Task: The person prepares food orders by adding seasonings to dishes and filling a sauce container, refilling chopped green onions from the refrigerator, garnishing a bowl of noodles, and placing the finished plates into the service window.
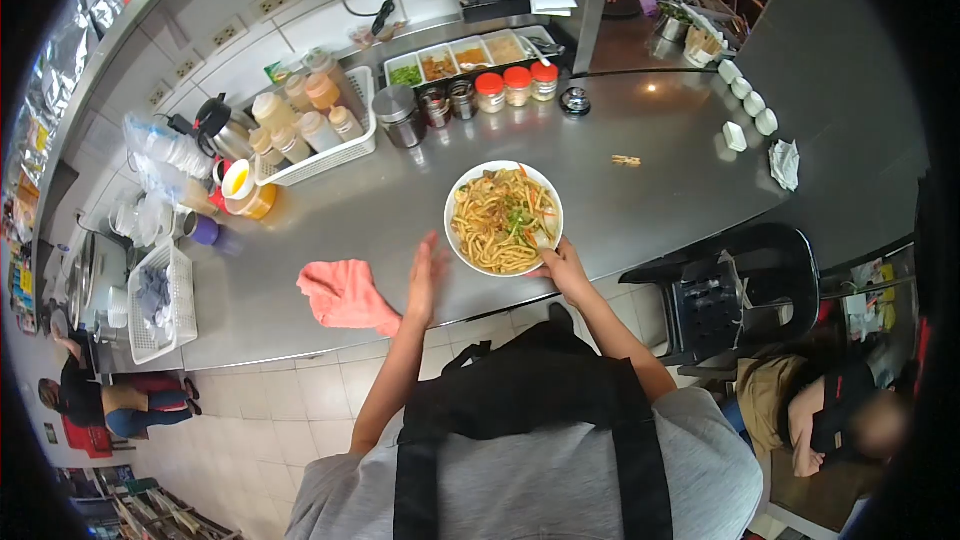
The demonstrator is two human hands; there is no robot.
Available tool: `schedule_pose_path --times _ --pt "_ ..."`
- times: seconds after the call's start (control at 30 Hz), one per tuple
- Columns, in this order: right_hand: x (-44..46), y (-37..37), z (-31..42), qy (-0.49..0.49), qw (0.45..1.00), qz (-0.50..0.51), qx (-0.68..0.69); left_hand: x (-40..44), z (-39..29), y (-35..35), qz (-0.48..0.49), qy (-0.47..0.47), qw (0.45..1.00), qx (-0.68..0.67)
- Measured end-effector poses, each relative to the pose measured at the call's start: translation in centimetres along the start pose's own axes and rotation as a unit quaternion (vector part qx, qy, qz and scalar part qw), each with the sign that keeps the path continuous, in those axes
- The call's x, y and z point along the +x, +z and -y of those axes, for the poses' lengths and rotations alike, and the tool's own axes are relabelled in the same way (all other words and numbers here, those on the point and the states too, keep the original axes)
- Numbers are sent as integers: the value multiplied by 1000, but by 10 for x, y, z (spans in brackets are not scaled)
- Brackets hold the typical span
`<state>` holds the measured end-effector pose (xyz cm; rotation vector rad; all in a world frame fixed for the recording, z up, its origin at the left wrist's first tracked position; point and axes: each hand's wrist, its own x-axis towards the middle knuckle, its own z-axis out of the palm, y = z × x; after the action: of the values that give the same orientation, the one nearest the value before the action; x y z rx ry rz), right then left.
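A white plate (549, 186) heaped with fried noodles (492, 225), with green bits and orange shreds on top, is at the counter's front middle. My right hand (567, 272) grips the plate's lower right rim, its thumb over the edge and the other fingers partly hidden below. Just left of the plate, my left hand (426, 283) is held upright with fingers extended, slightly blurred and holding nothing. A crumpled pink cloth (347, 294) lies on the counter to the left of that hand.
Behind the plate stand red-lidded jars (516, 85), a metal canister (400, 117) and a topping tray (452, 62). A white basket of sauce bottles (318, 160) is at back left. Right are a clothespin (626, 160), small white dishes (740, 88) and a black chair (720, 300). Other people (835, 420) are nearby.
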<state>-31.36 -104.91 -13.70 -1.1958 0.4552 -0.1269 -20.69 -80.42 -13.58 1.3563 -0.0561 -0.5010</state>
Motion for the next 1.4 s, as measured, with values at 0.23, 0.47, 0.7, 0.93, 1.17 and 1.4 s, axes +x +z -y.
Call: schedule_pose_path --times 0.23,0.47,0.7,0.93,1.17,1.4 --pt "3 -49 56 -47 997 -24 -64 22 -22 122 133 -86 958 -240" --pt "30 -131 103 -58 994 -6 -95 47 -4 213 87 -65 969 -224" --pt "74 -229 140 24 999 36 -11 78 13 280 129 -19 987 -91" --pt "132 -313 185 -6 999 -35 1 81 24 253 -161 26 987 5" --pt "277 -383 199 -80 988 -134 10 47 35 208 -285 23 958 -5" --pt "380 -395 214 -76 962 -248 86 57 23 229 -275 31 961 15"
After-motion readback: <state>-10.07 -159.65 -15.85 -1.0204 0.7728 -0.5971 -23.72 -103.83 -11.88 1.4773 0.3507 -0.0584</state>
